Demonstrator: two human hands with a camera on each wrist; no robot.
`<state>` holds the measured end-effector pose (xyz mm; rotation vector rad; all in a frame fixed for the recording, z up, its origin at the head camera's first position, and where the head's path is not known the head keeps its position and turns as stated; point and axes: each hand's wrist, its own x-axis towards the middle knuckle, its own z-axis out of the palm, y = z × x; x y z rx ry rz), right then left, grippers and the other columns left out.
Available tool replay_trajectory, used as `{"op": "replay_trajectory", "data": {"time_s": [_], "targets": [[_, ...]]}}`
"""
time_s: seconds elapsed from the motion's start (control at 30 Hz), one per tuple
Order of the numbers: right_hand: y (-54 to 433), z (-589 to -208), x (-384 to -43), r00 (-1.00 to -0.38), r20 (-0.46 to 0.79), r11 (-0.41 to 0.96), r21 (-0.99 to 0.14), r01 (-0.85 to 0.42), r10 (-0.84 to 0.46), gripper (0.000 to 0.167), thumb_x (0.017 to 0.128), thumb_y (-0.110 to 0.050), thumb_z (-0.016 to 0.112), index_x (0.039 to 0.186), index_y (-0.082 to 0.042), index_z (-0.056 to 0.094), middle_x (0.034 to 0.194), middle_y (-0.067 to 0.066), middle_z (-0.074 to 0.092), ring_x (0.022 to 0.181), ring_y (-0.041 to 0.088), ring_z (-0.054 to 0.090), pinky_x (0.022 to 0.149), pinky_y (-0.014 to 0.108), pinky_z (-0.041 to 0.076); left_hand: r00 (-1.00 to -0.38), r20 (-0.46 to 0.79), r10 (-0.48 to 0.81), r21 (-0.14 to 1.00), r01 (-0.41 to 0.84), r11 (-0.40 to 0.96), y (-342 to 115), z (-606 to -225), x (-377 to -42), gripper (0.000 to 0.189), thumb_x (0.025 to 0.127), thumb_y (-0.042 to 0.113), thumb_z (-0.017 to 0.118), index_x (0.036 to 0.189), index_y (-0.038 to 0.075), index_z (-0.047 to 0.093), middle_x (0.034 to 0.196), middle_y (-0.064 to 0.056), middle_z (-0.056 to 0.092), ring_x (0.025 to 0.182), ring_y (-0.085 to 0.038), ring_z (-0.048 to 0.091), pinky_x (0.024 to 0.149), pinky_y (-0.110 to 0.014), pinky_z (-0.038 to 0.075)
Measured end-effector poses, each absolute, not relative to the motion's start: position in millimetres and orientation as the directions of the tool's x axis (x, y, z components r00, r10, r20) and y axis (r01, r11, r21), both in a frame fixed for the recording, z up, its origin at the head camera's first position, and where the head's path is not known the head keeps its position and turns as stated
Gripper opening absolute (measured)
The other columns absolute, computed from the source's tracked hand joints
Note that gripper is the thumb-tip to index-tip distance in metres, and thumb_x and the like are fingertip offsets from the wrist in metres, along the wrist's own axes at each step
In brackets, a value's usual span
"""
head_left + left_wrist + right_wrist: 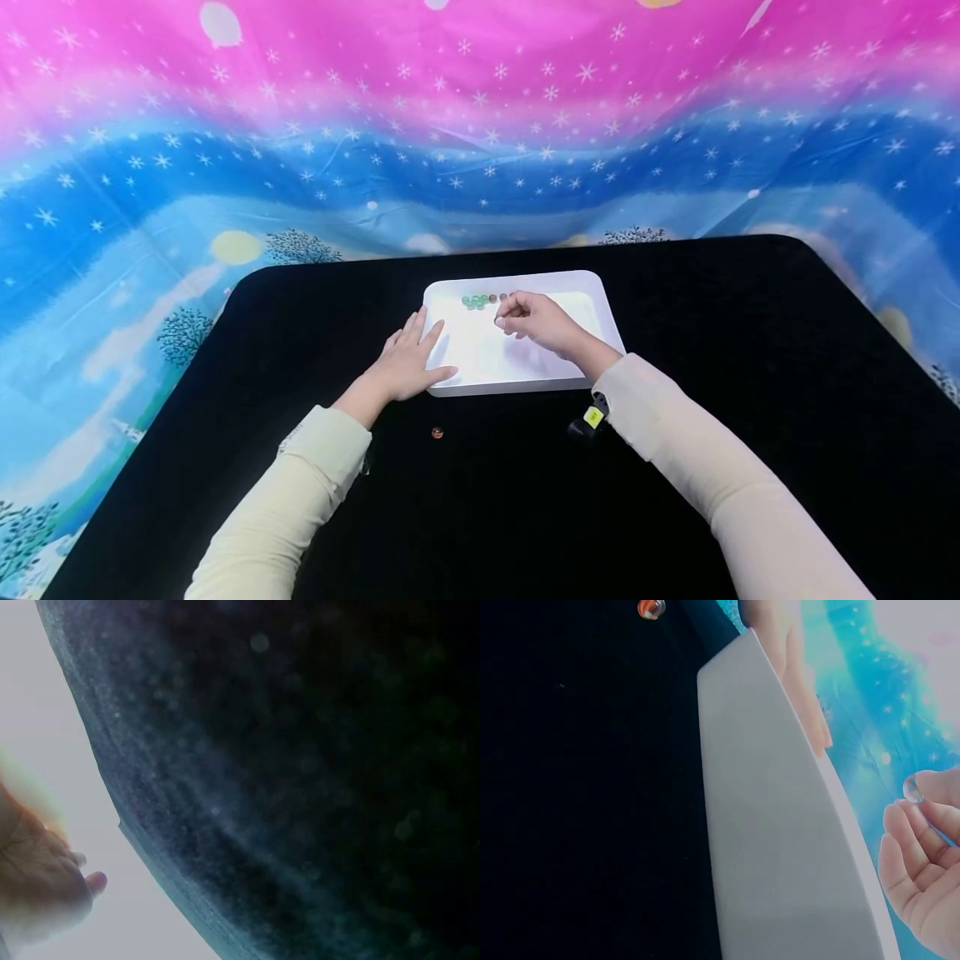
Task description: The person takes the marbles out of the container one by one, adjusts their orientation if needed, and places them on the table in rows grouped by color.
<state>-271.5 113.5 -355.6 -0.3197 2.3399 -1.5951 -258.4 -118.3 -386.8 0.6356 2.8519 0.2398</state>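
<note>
My left hand (405, 362) rests on the left edge of a white tray (487, 354), fingers spread and thumb over the near rim. Part of a hand (41, 877) shows against the bright tray in the left wrist view. Over the tray, my right hand (546, 322) pinches a clear glass marble (913, 789) between thumb and index finger. Just beyond that hand, a cluster of green marbles (475, 302) lies in the tray's far part, with brownish marbles (492, 297) beside it. The right hand may hide more.
An orange-and-dark marble (437, 432) lies outside the tray on the black tablecloth (480, 517), nearer to me. Tray walls (780, 802) stand up all round. A patterned pink and blue backdrop (480, 125) hangs behind the table.
</note>
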Motion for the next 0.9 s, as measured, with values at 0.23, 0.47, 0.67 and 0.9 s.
{"op": "replay_trajectory", "data": {"time_s": [0.23,0.47,0.67,0.9], "targets": [[114.5,-352.8,-260.8,-0.923,-0.096,0.316,-0.948,-0.029,-0.373,0.014,0.085,-0.012,0.055,0.094,-0.001,0.054,0.086,0.009,0.054,0.081,0.021,0.052,0.077,0.041,0.042,-0.883,-0.174,0.436,0.204,0.401,0.893,-117.8,-385.5,-257.6,0.079,0.081,0.060,0.037,0.140,0.015,0.008,0.142,-0.012,-0.015,0.128,-0.026,-0.009,0.099,-0.046,0.007],[112.8,-348.8,-249.4,-0.909,-0.048,0.282,-0.956,-0.078,-0.414,0.015,0.085,-0.013,0.055,0.094,0.000,0.054,0.085,0.008,0.054,0.080,0.020,0.052,0.076,0.044,0.041,-0.884,-0.174,0.434,0.201,0.400,0.894,-117.0,-384.2,-256.5,0.080,0.081,0.060,0.038,0.140,0.015,0.007,0.142,-0.012,-0.015,0.128,-0.026,-0.010,0.100,-0.046,0.007],[111.7,-347.5,-238.6,-0.900,-0.046,0.288,-0.953,-0.091,-0.434,0.016,0.085,-0.013,0.055,0.095,-0.001,0.055,0.085,0.008,0.056,0.078,0.019,0.053,0.074,0.042,0.043,-0.881,-0.177,0.438,0.209,0.401,0.892,-116.4,-383.0,-255.6,0.079,0.082,0.059,0.038,0.140,0.015,0.007,0.142,-0.012,-0.015,0.128,-0.026,-0.010,0.100,-0.046,0.006],[110.5,-348.5,-229.2,-0.877,-0.006,0.264,-0.954,-0.139,-0.480,0.014,0.085,-0.011,0.055,0.093,0.000,0.055,0.085,0.009,0.056,0.076,0.019,0.053,0.071,0.037,0.044,-0.882,-0.179,0.436,0.216,0.397,0.892,-117.8,-384.2,-256.7,0.080,0.082,0.059,0.038,0.140,0.015,0.007,0.142,-0.012,-0.016,0.128,-0.025,-0.011,0.100,-0.046,0.006]]}}
